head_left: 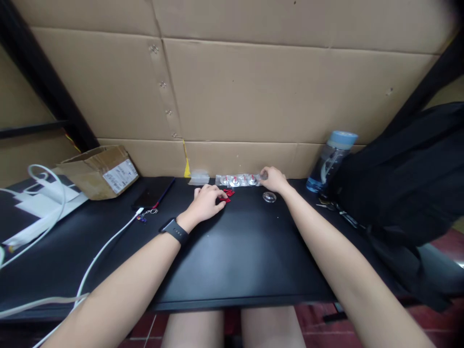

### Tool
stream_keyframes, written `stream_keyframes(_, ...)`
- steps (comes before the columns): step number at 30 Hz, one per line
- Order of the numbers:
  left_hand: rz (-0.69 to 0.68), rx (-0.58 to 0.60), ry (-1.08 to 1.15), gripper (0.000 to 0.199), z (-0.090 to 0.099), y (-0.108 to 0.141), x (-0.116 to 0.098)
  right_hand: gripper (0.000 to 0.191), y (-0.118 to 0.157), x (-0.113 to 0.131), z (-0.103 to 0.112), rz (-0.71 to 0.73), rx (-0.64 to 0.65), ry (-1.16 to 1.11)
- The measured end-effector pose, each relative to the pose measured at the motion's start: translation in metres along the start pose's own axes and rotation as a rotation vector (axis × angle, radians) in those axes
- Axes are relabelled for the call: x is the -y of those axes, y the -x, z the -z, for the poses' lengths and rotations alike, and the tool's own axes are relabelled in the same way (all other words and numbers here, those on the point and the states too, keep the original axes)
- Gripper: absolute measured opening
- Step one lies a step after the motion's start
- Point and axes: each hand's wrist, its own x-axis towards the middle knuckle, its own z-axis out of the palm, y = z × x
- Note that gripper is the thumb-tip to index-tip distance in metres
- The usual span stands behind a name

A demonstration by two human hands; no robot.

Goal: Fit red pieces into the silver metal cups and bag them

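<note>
My left hand [208, 200], with a dark watch [174, 230] on its wrist, rests on the black table. Its thumb and index finger close around thin red pieces [228, 193] lying in a small heap. Against the cardboard at the back lies a clear plastic strip [239, 181] holding several small round, shiny items with red bits on them. My right hand [274, 180] pinches the strip's right end; its fingertips are partly hidden. Just below that hand, a clear round dome-like piece [269, 196] sits alone on the table.
A clear bottle with a blue lid [342, 138] and a black backpack [406, 179] stand at right, keys [326, 204] beside them. At left are an open cardboard box [97, 171], a phone [148, 197], a pen [165, 192] and white cables [105, 251]. Cardboard walls the back.
</note>
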Motion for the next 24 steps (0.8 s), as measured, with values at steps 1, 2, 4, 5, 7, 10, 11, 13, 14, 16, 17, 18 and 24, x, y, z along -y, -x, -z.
stream_keyframes(1, -0.014, 0.001, -0.009, 0.018, -0.001, 0.000, -0.001, 0.023, 0.005, -0.002, 0.004, 0.019, 0.059, 0.001)
stream_keyframes(2, -0.027, 0.000, -0.017, 0.017, -0.001, 0.000, -0.001, 0.024, 0.011, -0.004, 0.008, 0.043, 0.129, -0.003)
stream_keyframes(4, -0.049, -0.003, -0.036, 0.017, -0.001, 0.000, -0.002, 0.030, 0.025, -0.008, 0.015, 0.104, 0.258, -0.015)
stream_keyframes(5, -0.055, -0.002, -0.045, 0.016, -0.001, -0.001, -0.003, 0.033, 0.033, -0.010, 0.018, 0.136, 0.293, -0.020)
stream_keyframes(7, -0.059, 0.006, -0.056, 0.015, -0.001, -0.001, -0.005, 0.033, 0.049, -0.013, 0.022, 0.182, 0.295, -0.028)
stream_keyframes(10, -0.043, 0.049, -0.059, 0.013, 0.000, 0.000, -0.009, 0.027, 0.066, -0.014, 0.024, 0.161, 0.229, -0.051)
stream_keyframes(11, -0.035, 0.064, -0.060, 0.013, 0.000, 0.001, -0.011, 0.026, 0.069, -0.014, 0.024, 0.143, 0.214, -0.068)
stream_keyframes(13, -0.023, 0.079, -0.063, 0.015, 0.001, 0.003, -0.015, 0.027, 0.072, -0.012, 0.023, 0.112, 0.192, -0.110)
stream_keyframes(14, -0.020, 0.080, -0.064, 0.016, 0.002, 0.005, -0.017, 0.028, 0.073, -0.012, 0.023, 0.103, 0.184, -0.129)
stream_keyframes(16, -0.014, 0.079, -0.066, 0.018, 0.003, 0.007, -0.020, 0.029, 0.075, -0.013, 0.023, 0.093, 0.177, -0.166)
stream_keyframes(17, -0.012, 0.078, -0.067, 0.018, 0.003, 0.008, -0.020, 0.031, 0.075, -0.014, 0.024, 0.092, 0.179, -0.185)
stream_keyframes(18, -0.014, 0.076, -0.066, 0.018, 0.003, 0.009, -0.021, 0.033, 0.076, -0.016, 0.024, 0.094, 0.182, -0.204)
stream_keyframes(24, -0.082, 0.031, -0.013, 0.016, -0.002, 0.008, -0.018, 0.039, 0.077, -0.023, 0.032, 0.128, 0.193, -0.237)
